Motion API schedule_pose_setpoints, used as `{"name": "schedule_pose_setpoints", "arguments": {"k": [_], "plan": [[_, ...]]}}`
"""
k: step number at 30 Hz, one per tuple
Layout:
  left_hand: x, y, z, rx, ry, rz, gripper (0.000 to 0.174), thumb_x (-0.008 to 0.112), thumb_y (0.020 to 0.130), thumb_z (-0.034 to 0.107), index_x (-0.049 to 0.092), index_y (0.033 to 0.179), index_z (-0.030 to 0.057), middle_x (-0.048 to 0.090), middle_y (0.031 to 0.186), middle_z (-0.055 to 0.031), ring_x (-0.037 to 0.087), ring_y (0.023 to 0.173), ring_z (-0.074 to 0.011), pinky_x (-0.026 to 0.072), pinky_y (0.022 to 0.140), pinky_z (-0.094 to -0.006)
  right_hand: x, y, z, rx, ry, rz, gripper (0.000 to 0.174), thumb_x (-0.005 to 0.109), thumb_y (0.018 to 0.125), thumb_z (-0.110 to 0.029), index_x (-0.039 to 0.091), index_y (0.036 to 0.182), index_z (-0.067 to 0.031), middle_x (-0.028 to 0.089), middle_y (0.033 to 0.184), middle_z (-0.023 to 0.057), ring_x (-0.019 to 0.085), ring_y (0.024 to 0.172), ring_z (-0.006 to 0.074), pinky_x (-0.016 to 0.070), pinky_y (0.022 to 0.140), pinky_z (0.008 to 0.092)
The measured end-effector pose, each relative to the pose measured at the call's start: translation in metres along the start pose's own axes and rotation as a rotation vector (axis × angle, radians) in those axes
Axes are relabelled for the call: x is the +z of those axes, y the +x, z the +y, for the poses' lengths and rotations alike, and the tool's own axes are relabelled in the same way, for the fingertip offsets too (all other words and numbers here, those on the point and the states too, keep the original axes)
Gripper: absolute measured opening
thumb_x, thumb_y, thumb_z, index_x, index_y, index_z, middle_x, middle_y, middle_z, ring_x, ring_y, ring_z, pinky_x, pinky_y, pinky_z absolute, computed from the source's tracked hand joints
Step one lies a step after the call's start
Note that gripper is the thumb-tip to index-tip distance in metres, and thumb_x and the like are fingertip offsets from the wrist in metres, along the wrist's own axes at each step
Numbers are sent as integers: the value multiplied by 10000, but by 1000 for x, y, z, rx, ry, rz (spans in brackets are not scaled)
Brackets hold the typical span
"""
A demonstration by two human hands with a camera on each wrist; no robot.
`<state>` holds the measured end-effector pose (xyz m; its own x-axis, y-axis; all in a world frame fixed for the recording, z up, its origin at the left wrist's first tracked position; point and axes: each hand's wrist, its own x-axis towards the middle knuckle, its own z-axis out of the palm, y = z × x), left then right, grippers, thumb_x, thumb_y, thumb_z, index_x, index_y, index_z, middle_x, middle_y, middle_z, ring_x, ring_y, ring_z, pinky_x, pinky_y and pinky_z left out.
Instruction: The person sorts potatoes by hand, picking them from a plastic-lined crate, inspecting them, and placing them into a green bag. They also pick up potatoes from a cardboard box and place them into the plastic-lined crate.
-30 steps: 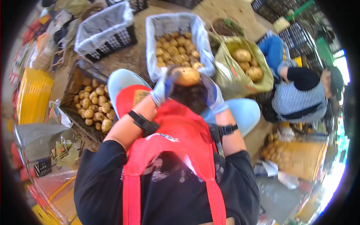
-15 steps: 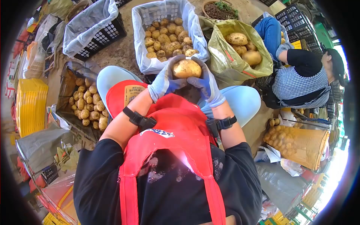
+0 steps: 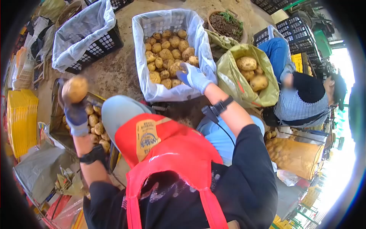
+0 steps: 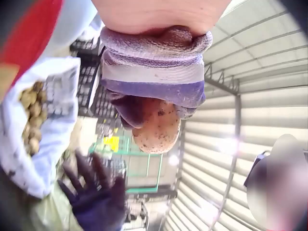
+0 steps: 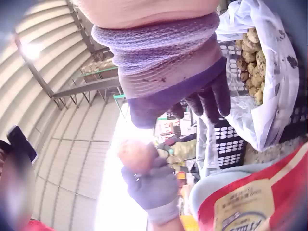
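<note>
1. Potato [image 3: 75, 89], big and pale, sits in the left hand [image 3: 76, 116], over the far side of the dark-lined box [image 3: 65, 133] as the head view has it. Height above the box: I can't judge from here.
2. Left hand: gloved, grasping the potato, fingers wrapped about it. On the left wrist view I get its rounded, dirt-specked end poking out past the glove.
3. Right hand [image 3: 193, 77]: released, nothing in it, fingers extended, at the near right part of the white-lined crate [image 3: 160, 92]. Contact with the liner or the small potatoes [image 3: 166, 54] there: can't tell.
4. Weight: I'd call it fairly heavy for one hand, clearly bulkier than the crate ones.
5. Feel: hard and stiff, shouldn't give under a squeeze. Skin is probably thin, so a drop or scrape could bruise it.
6. Slip: skin looks dry, but loose soil plus the round shape could let it roll.
7. Where to hold: full palm round the widest middle, thumb opposite the fingers. I'd avoid pinching a rounded end.
8. Nearby: large potatoes [image 3: 247, 63] in the green sack [image 3: 230, 82], right of the crate.
</note>
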<state>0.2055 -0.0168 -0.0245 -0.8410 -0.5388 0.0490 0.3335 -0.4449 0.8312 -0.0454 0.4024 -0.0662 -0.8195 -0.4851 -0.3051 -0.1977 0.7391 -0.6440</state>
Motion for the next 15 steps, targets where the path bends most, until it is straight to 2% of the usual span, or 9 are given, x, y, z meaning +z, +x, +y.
{"name": "schedule_pose_setpoints", "arguments": {"k": [2, 5, 6, 7, 8, 9, 10, 12, 15], "plan": [[-71, -9, -15, 46, 218, 299, 543, 590, 957, 361, 429, 1395, 84, 495, 1382, -156, 561, 1192, -293, 546, 909, -416, 2, 61, 25, -42, -251, 83, 525, 594, 883, -379, 547, 1266, -24, 617, 1197, 261, 609, 1099, 404, 494, 927, 463], [-195, -75, -42, 4, 1561, 437, 546, 700, 827, 176, 513, 1298, -26, 501, 1363, -192, 522, 1217, -312, 475, 996, -424, -1, 147, 30, -10, -574, 90, 410, 552, 888, -289, 563, 1214, -40, 620, 1175, 230, 626, 1054, 400, 500, 904, 487], [-160, -82, -29, -345, 1687, 512, 519, 661, 873, 236, 518, 1313, 0, 525, 1344, -181, 519, 1216, -287, 435, 1046, -414, 6, 181, 36, 28, -691, 63, 340, 500, 902, -227, 571, 1181, -47, 618, 1177, 199, 623, 1058, 377, 500, 885, 497], [-185, -88, -35, -485, 1134, 589, 524, 610, 906, 298, 503, 1332, 11, 514, 1368, -163, 513, 1204, -293, 419, 1045, -419, 15, 202, 46, 43, -794, 83, 337, 443, 926, -189, 575, 1203, -51, 597, 1236, 190, 595, 1116, 368, 482, 893, 501], [-207, -92, -42, -418, 193, 866, 537, 560, 940, 361, 487, 1350, 22, 502, 1391, -144, 508, 1192, -299, 404, 1045, -424, 21, 225, 57, 94, -829, 36, 352, 431, 939, -191, 574, 1236, -70, 576, 1284, 175, 566, 1166, 346, 449, 924, 514], [-216, -92, -45, -392, -308, 1138, 557, 509, 974, 423, 471, 1369, 33, 491, 1415, -126, 502, 1180, -305, 388, 1044, -429, 26, 242, 65, 156, -868, 22, 372, 450, 924, -206, 568, 1247, -63, 578, 1281, 165, 573, 1168, 337, 454, 951, 516], [-230, -91, -51, -412, -281, 1008, 598, 448, 986, 458, 419, 1415, 44, 469, 1425, -101, 482, 1171, -290, 358, 1049, -421, 35, 258, 76, 253, -861, 12, 415, 442, 946, -218, 534, 1322, -69, 549, 1348, 144, 545, 1217, 321, 419, 985, 538], [-251, -81, -65, -341, -17, 1016, 512, 480, 979, 425, 477, 1382, 109, 498, 1358, -113, 525, 1144, -263, 444, 966, -406, 38, 275, 78, 347, -937, -38, 447, 486, 951, -240, 500, 1375, -101, 528, 1393, 139, 533, 1242, 326, 443, 967, 544], [-117, -37, -33, -337, 217, 777, 440, 460, 1016, 355, 486, 1368, 92, 552, 1213, -104, 546, 1025, -238, 472, 908, -358, 26, 284, 78, 331, -935, -169, 586, 687, 852, -290, 494, 1380, -125, 566, 1351, 126, 555, 1218, 334, 490, 908, 538]]}}
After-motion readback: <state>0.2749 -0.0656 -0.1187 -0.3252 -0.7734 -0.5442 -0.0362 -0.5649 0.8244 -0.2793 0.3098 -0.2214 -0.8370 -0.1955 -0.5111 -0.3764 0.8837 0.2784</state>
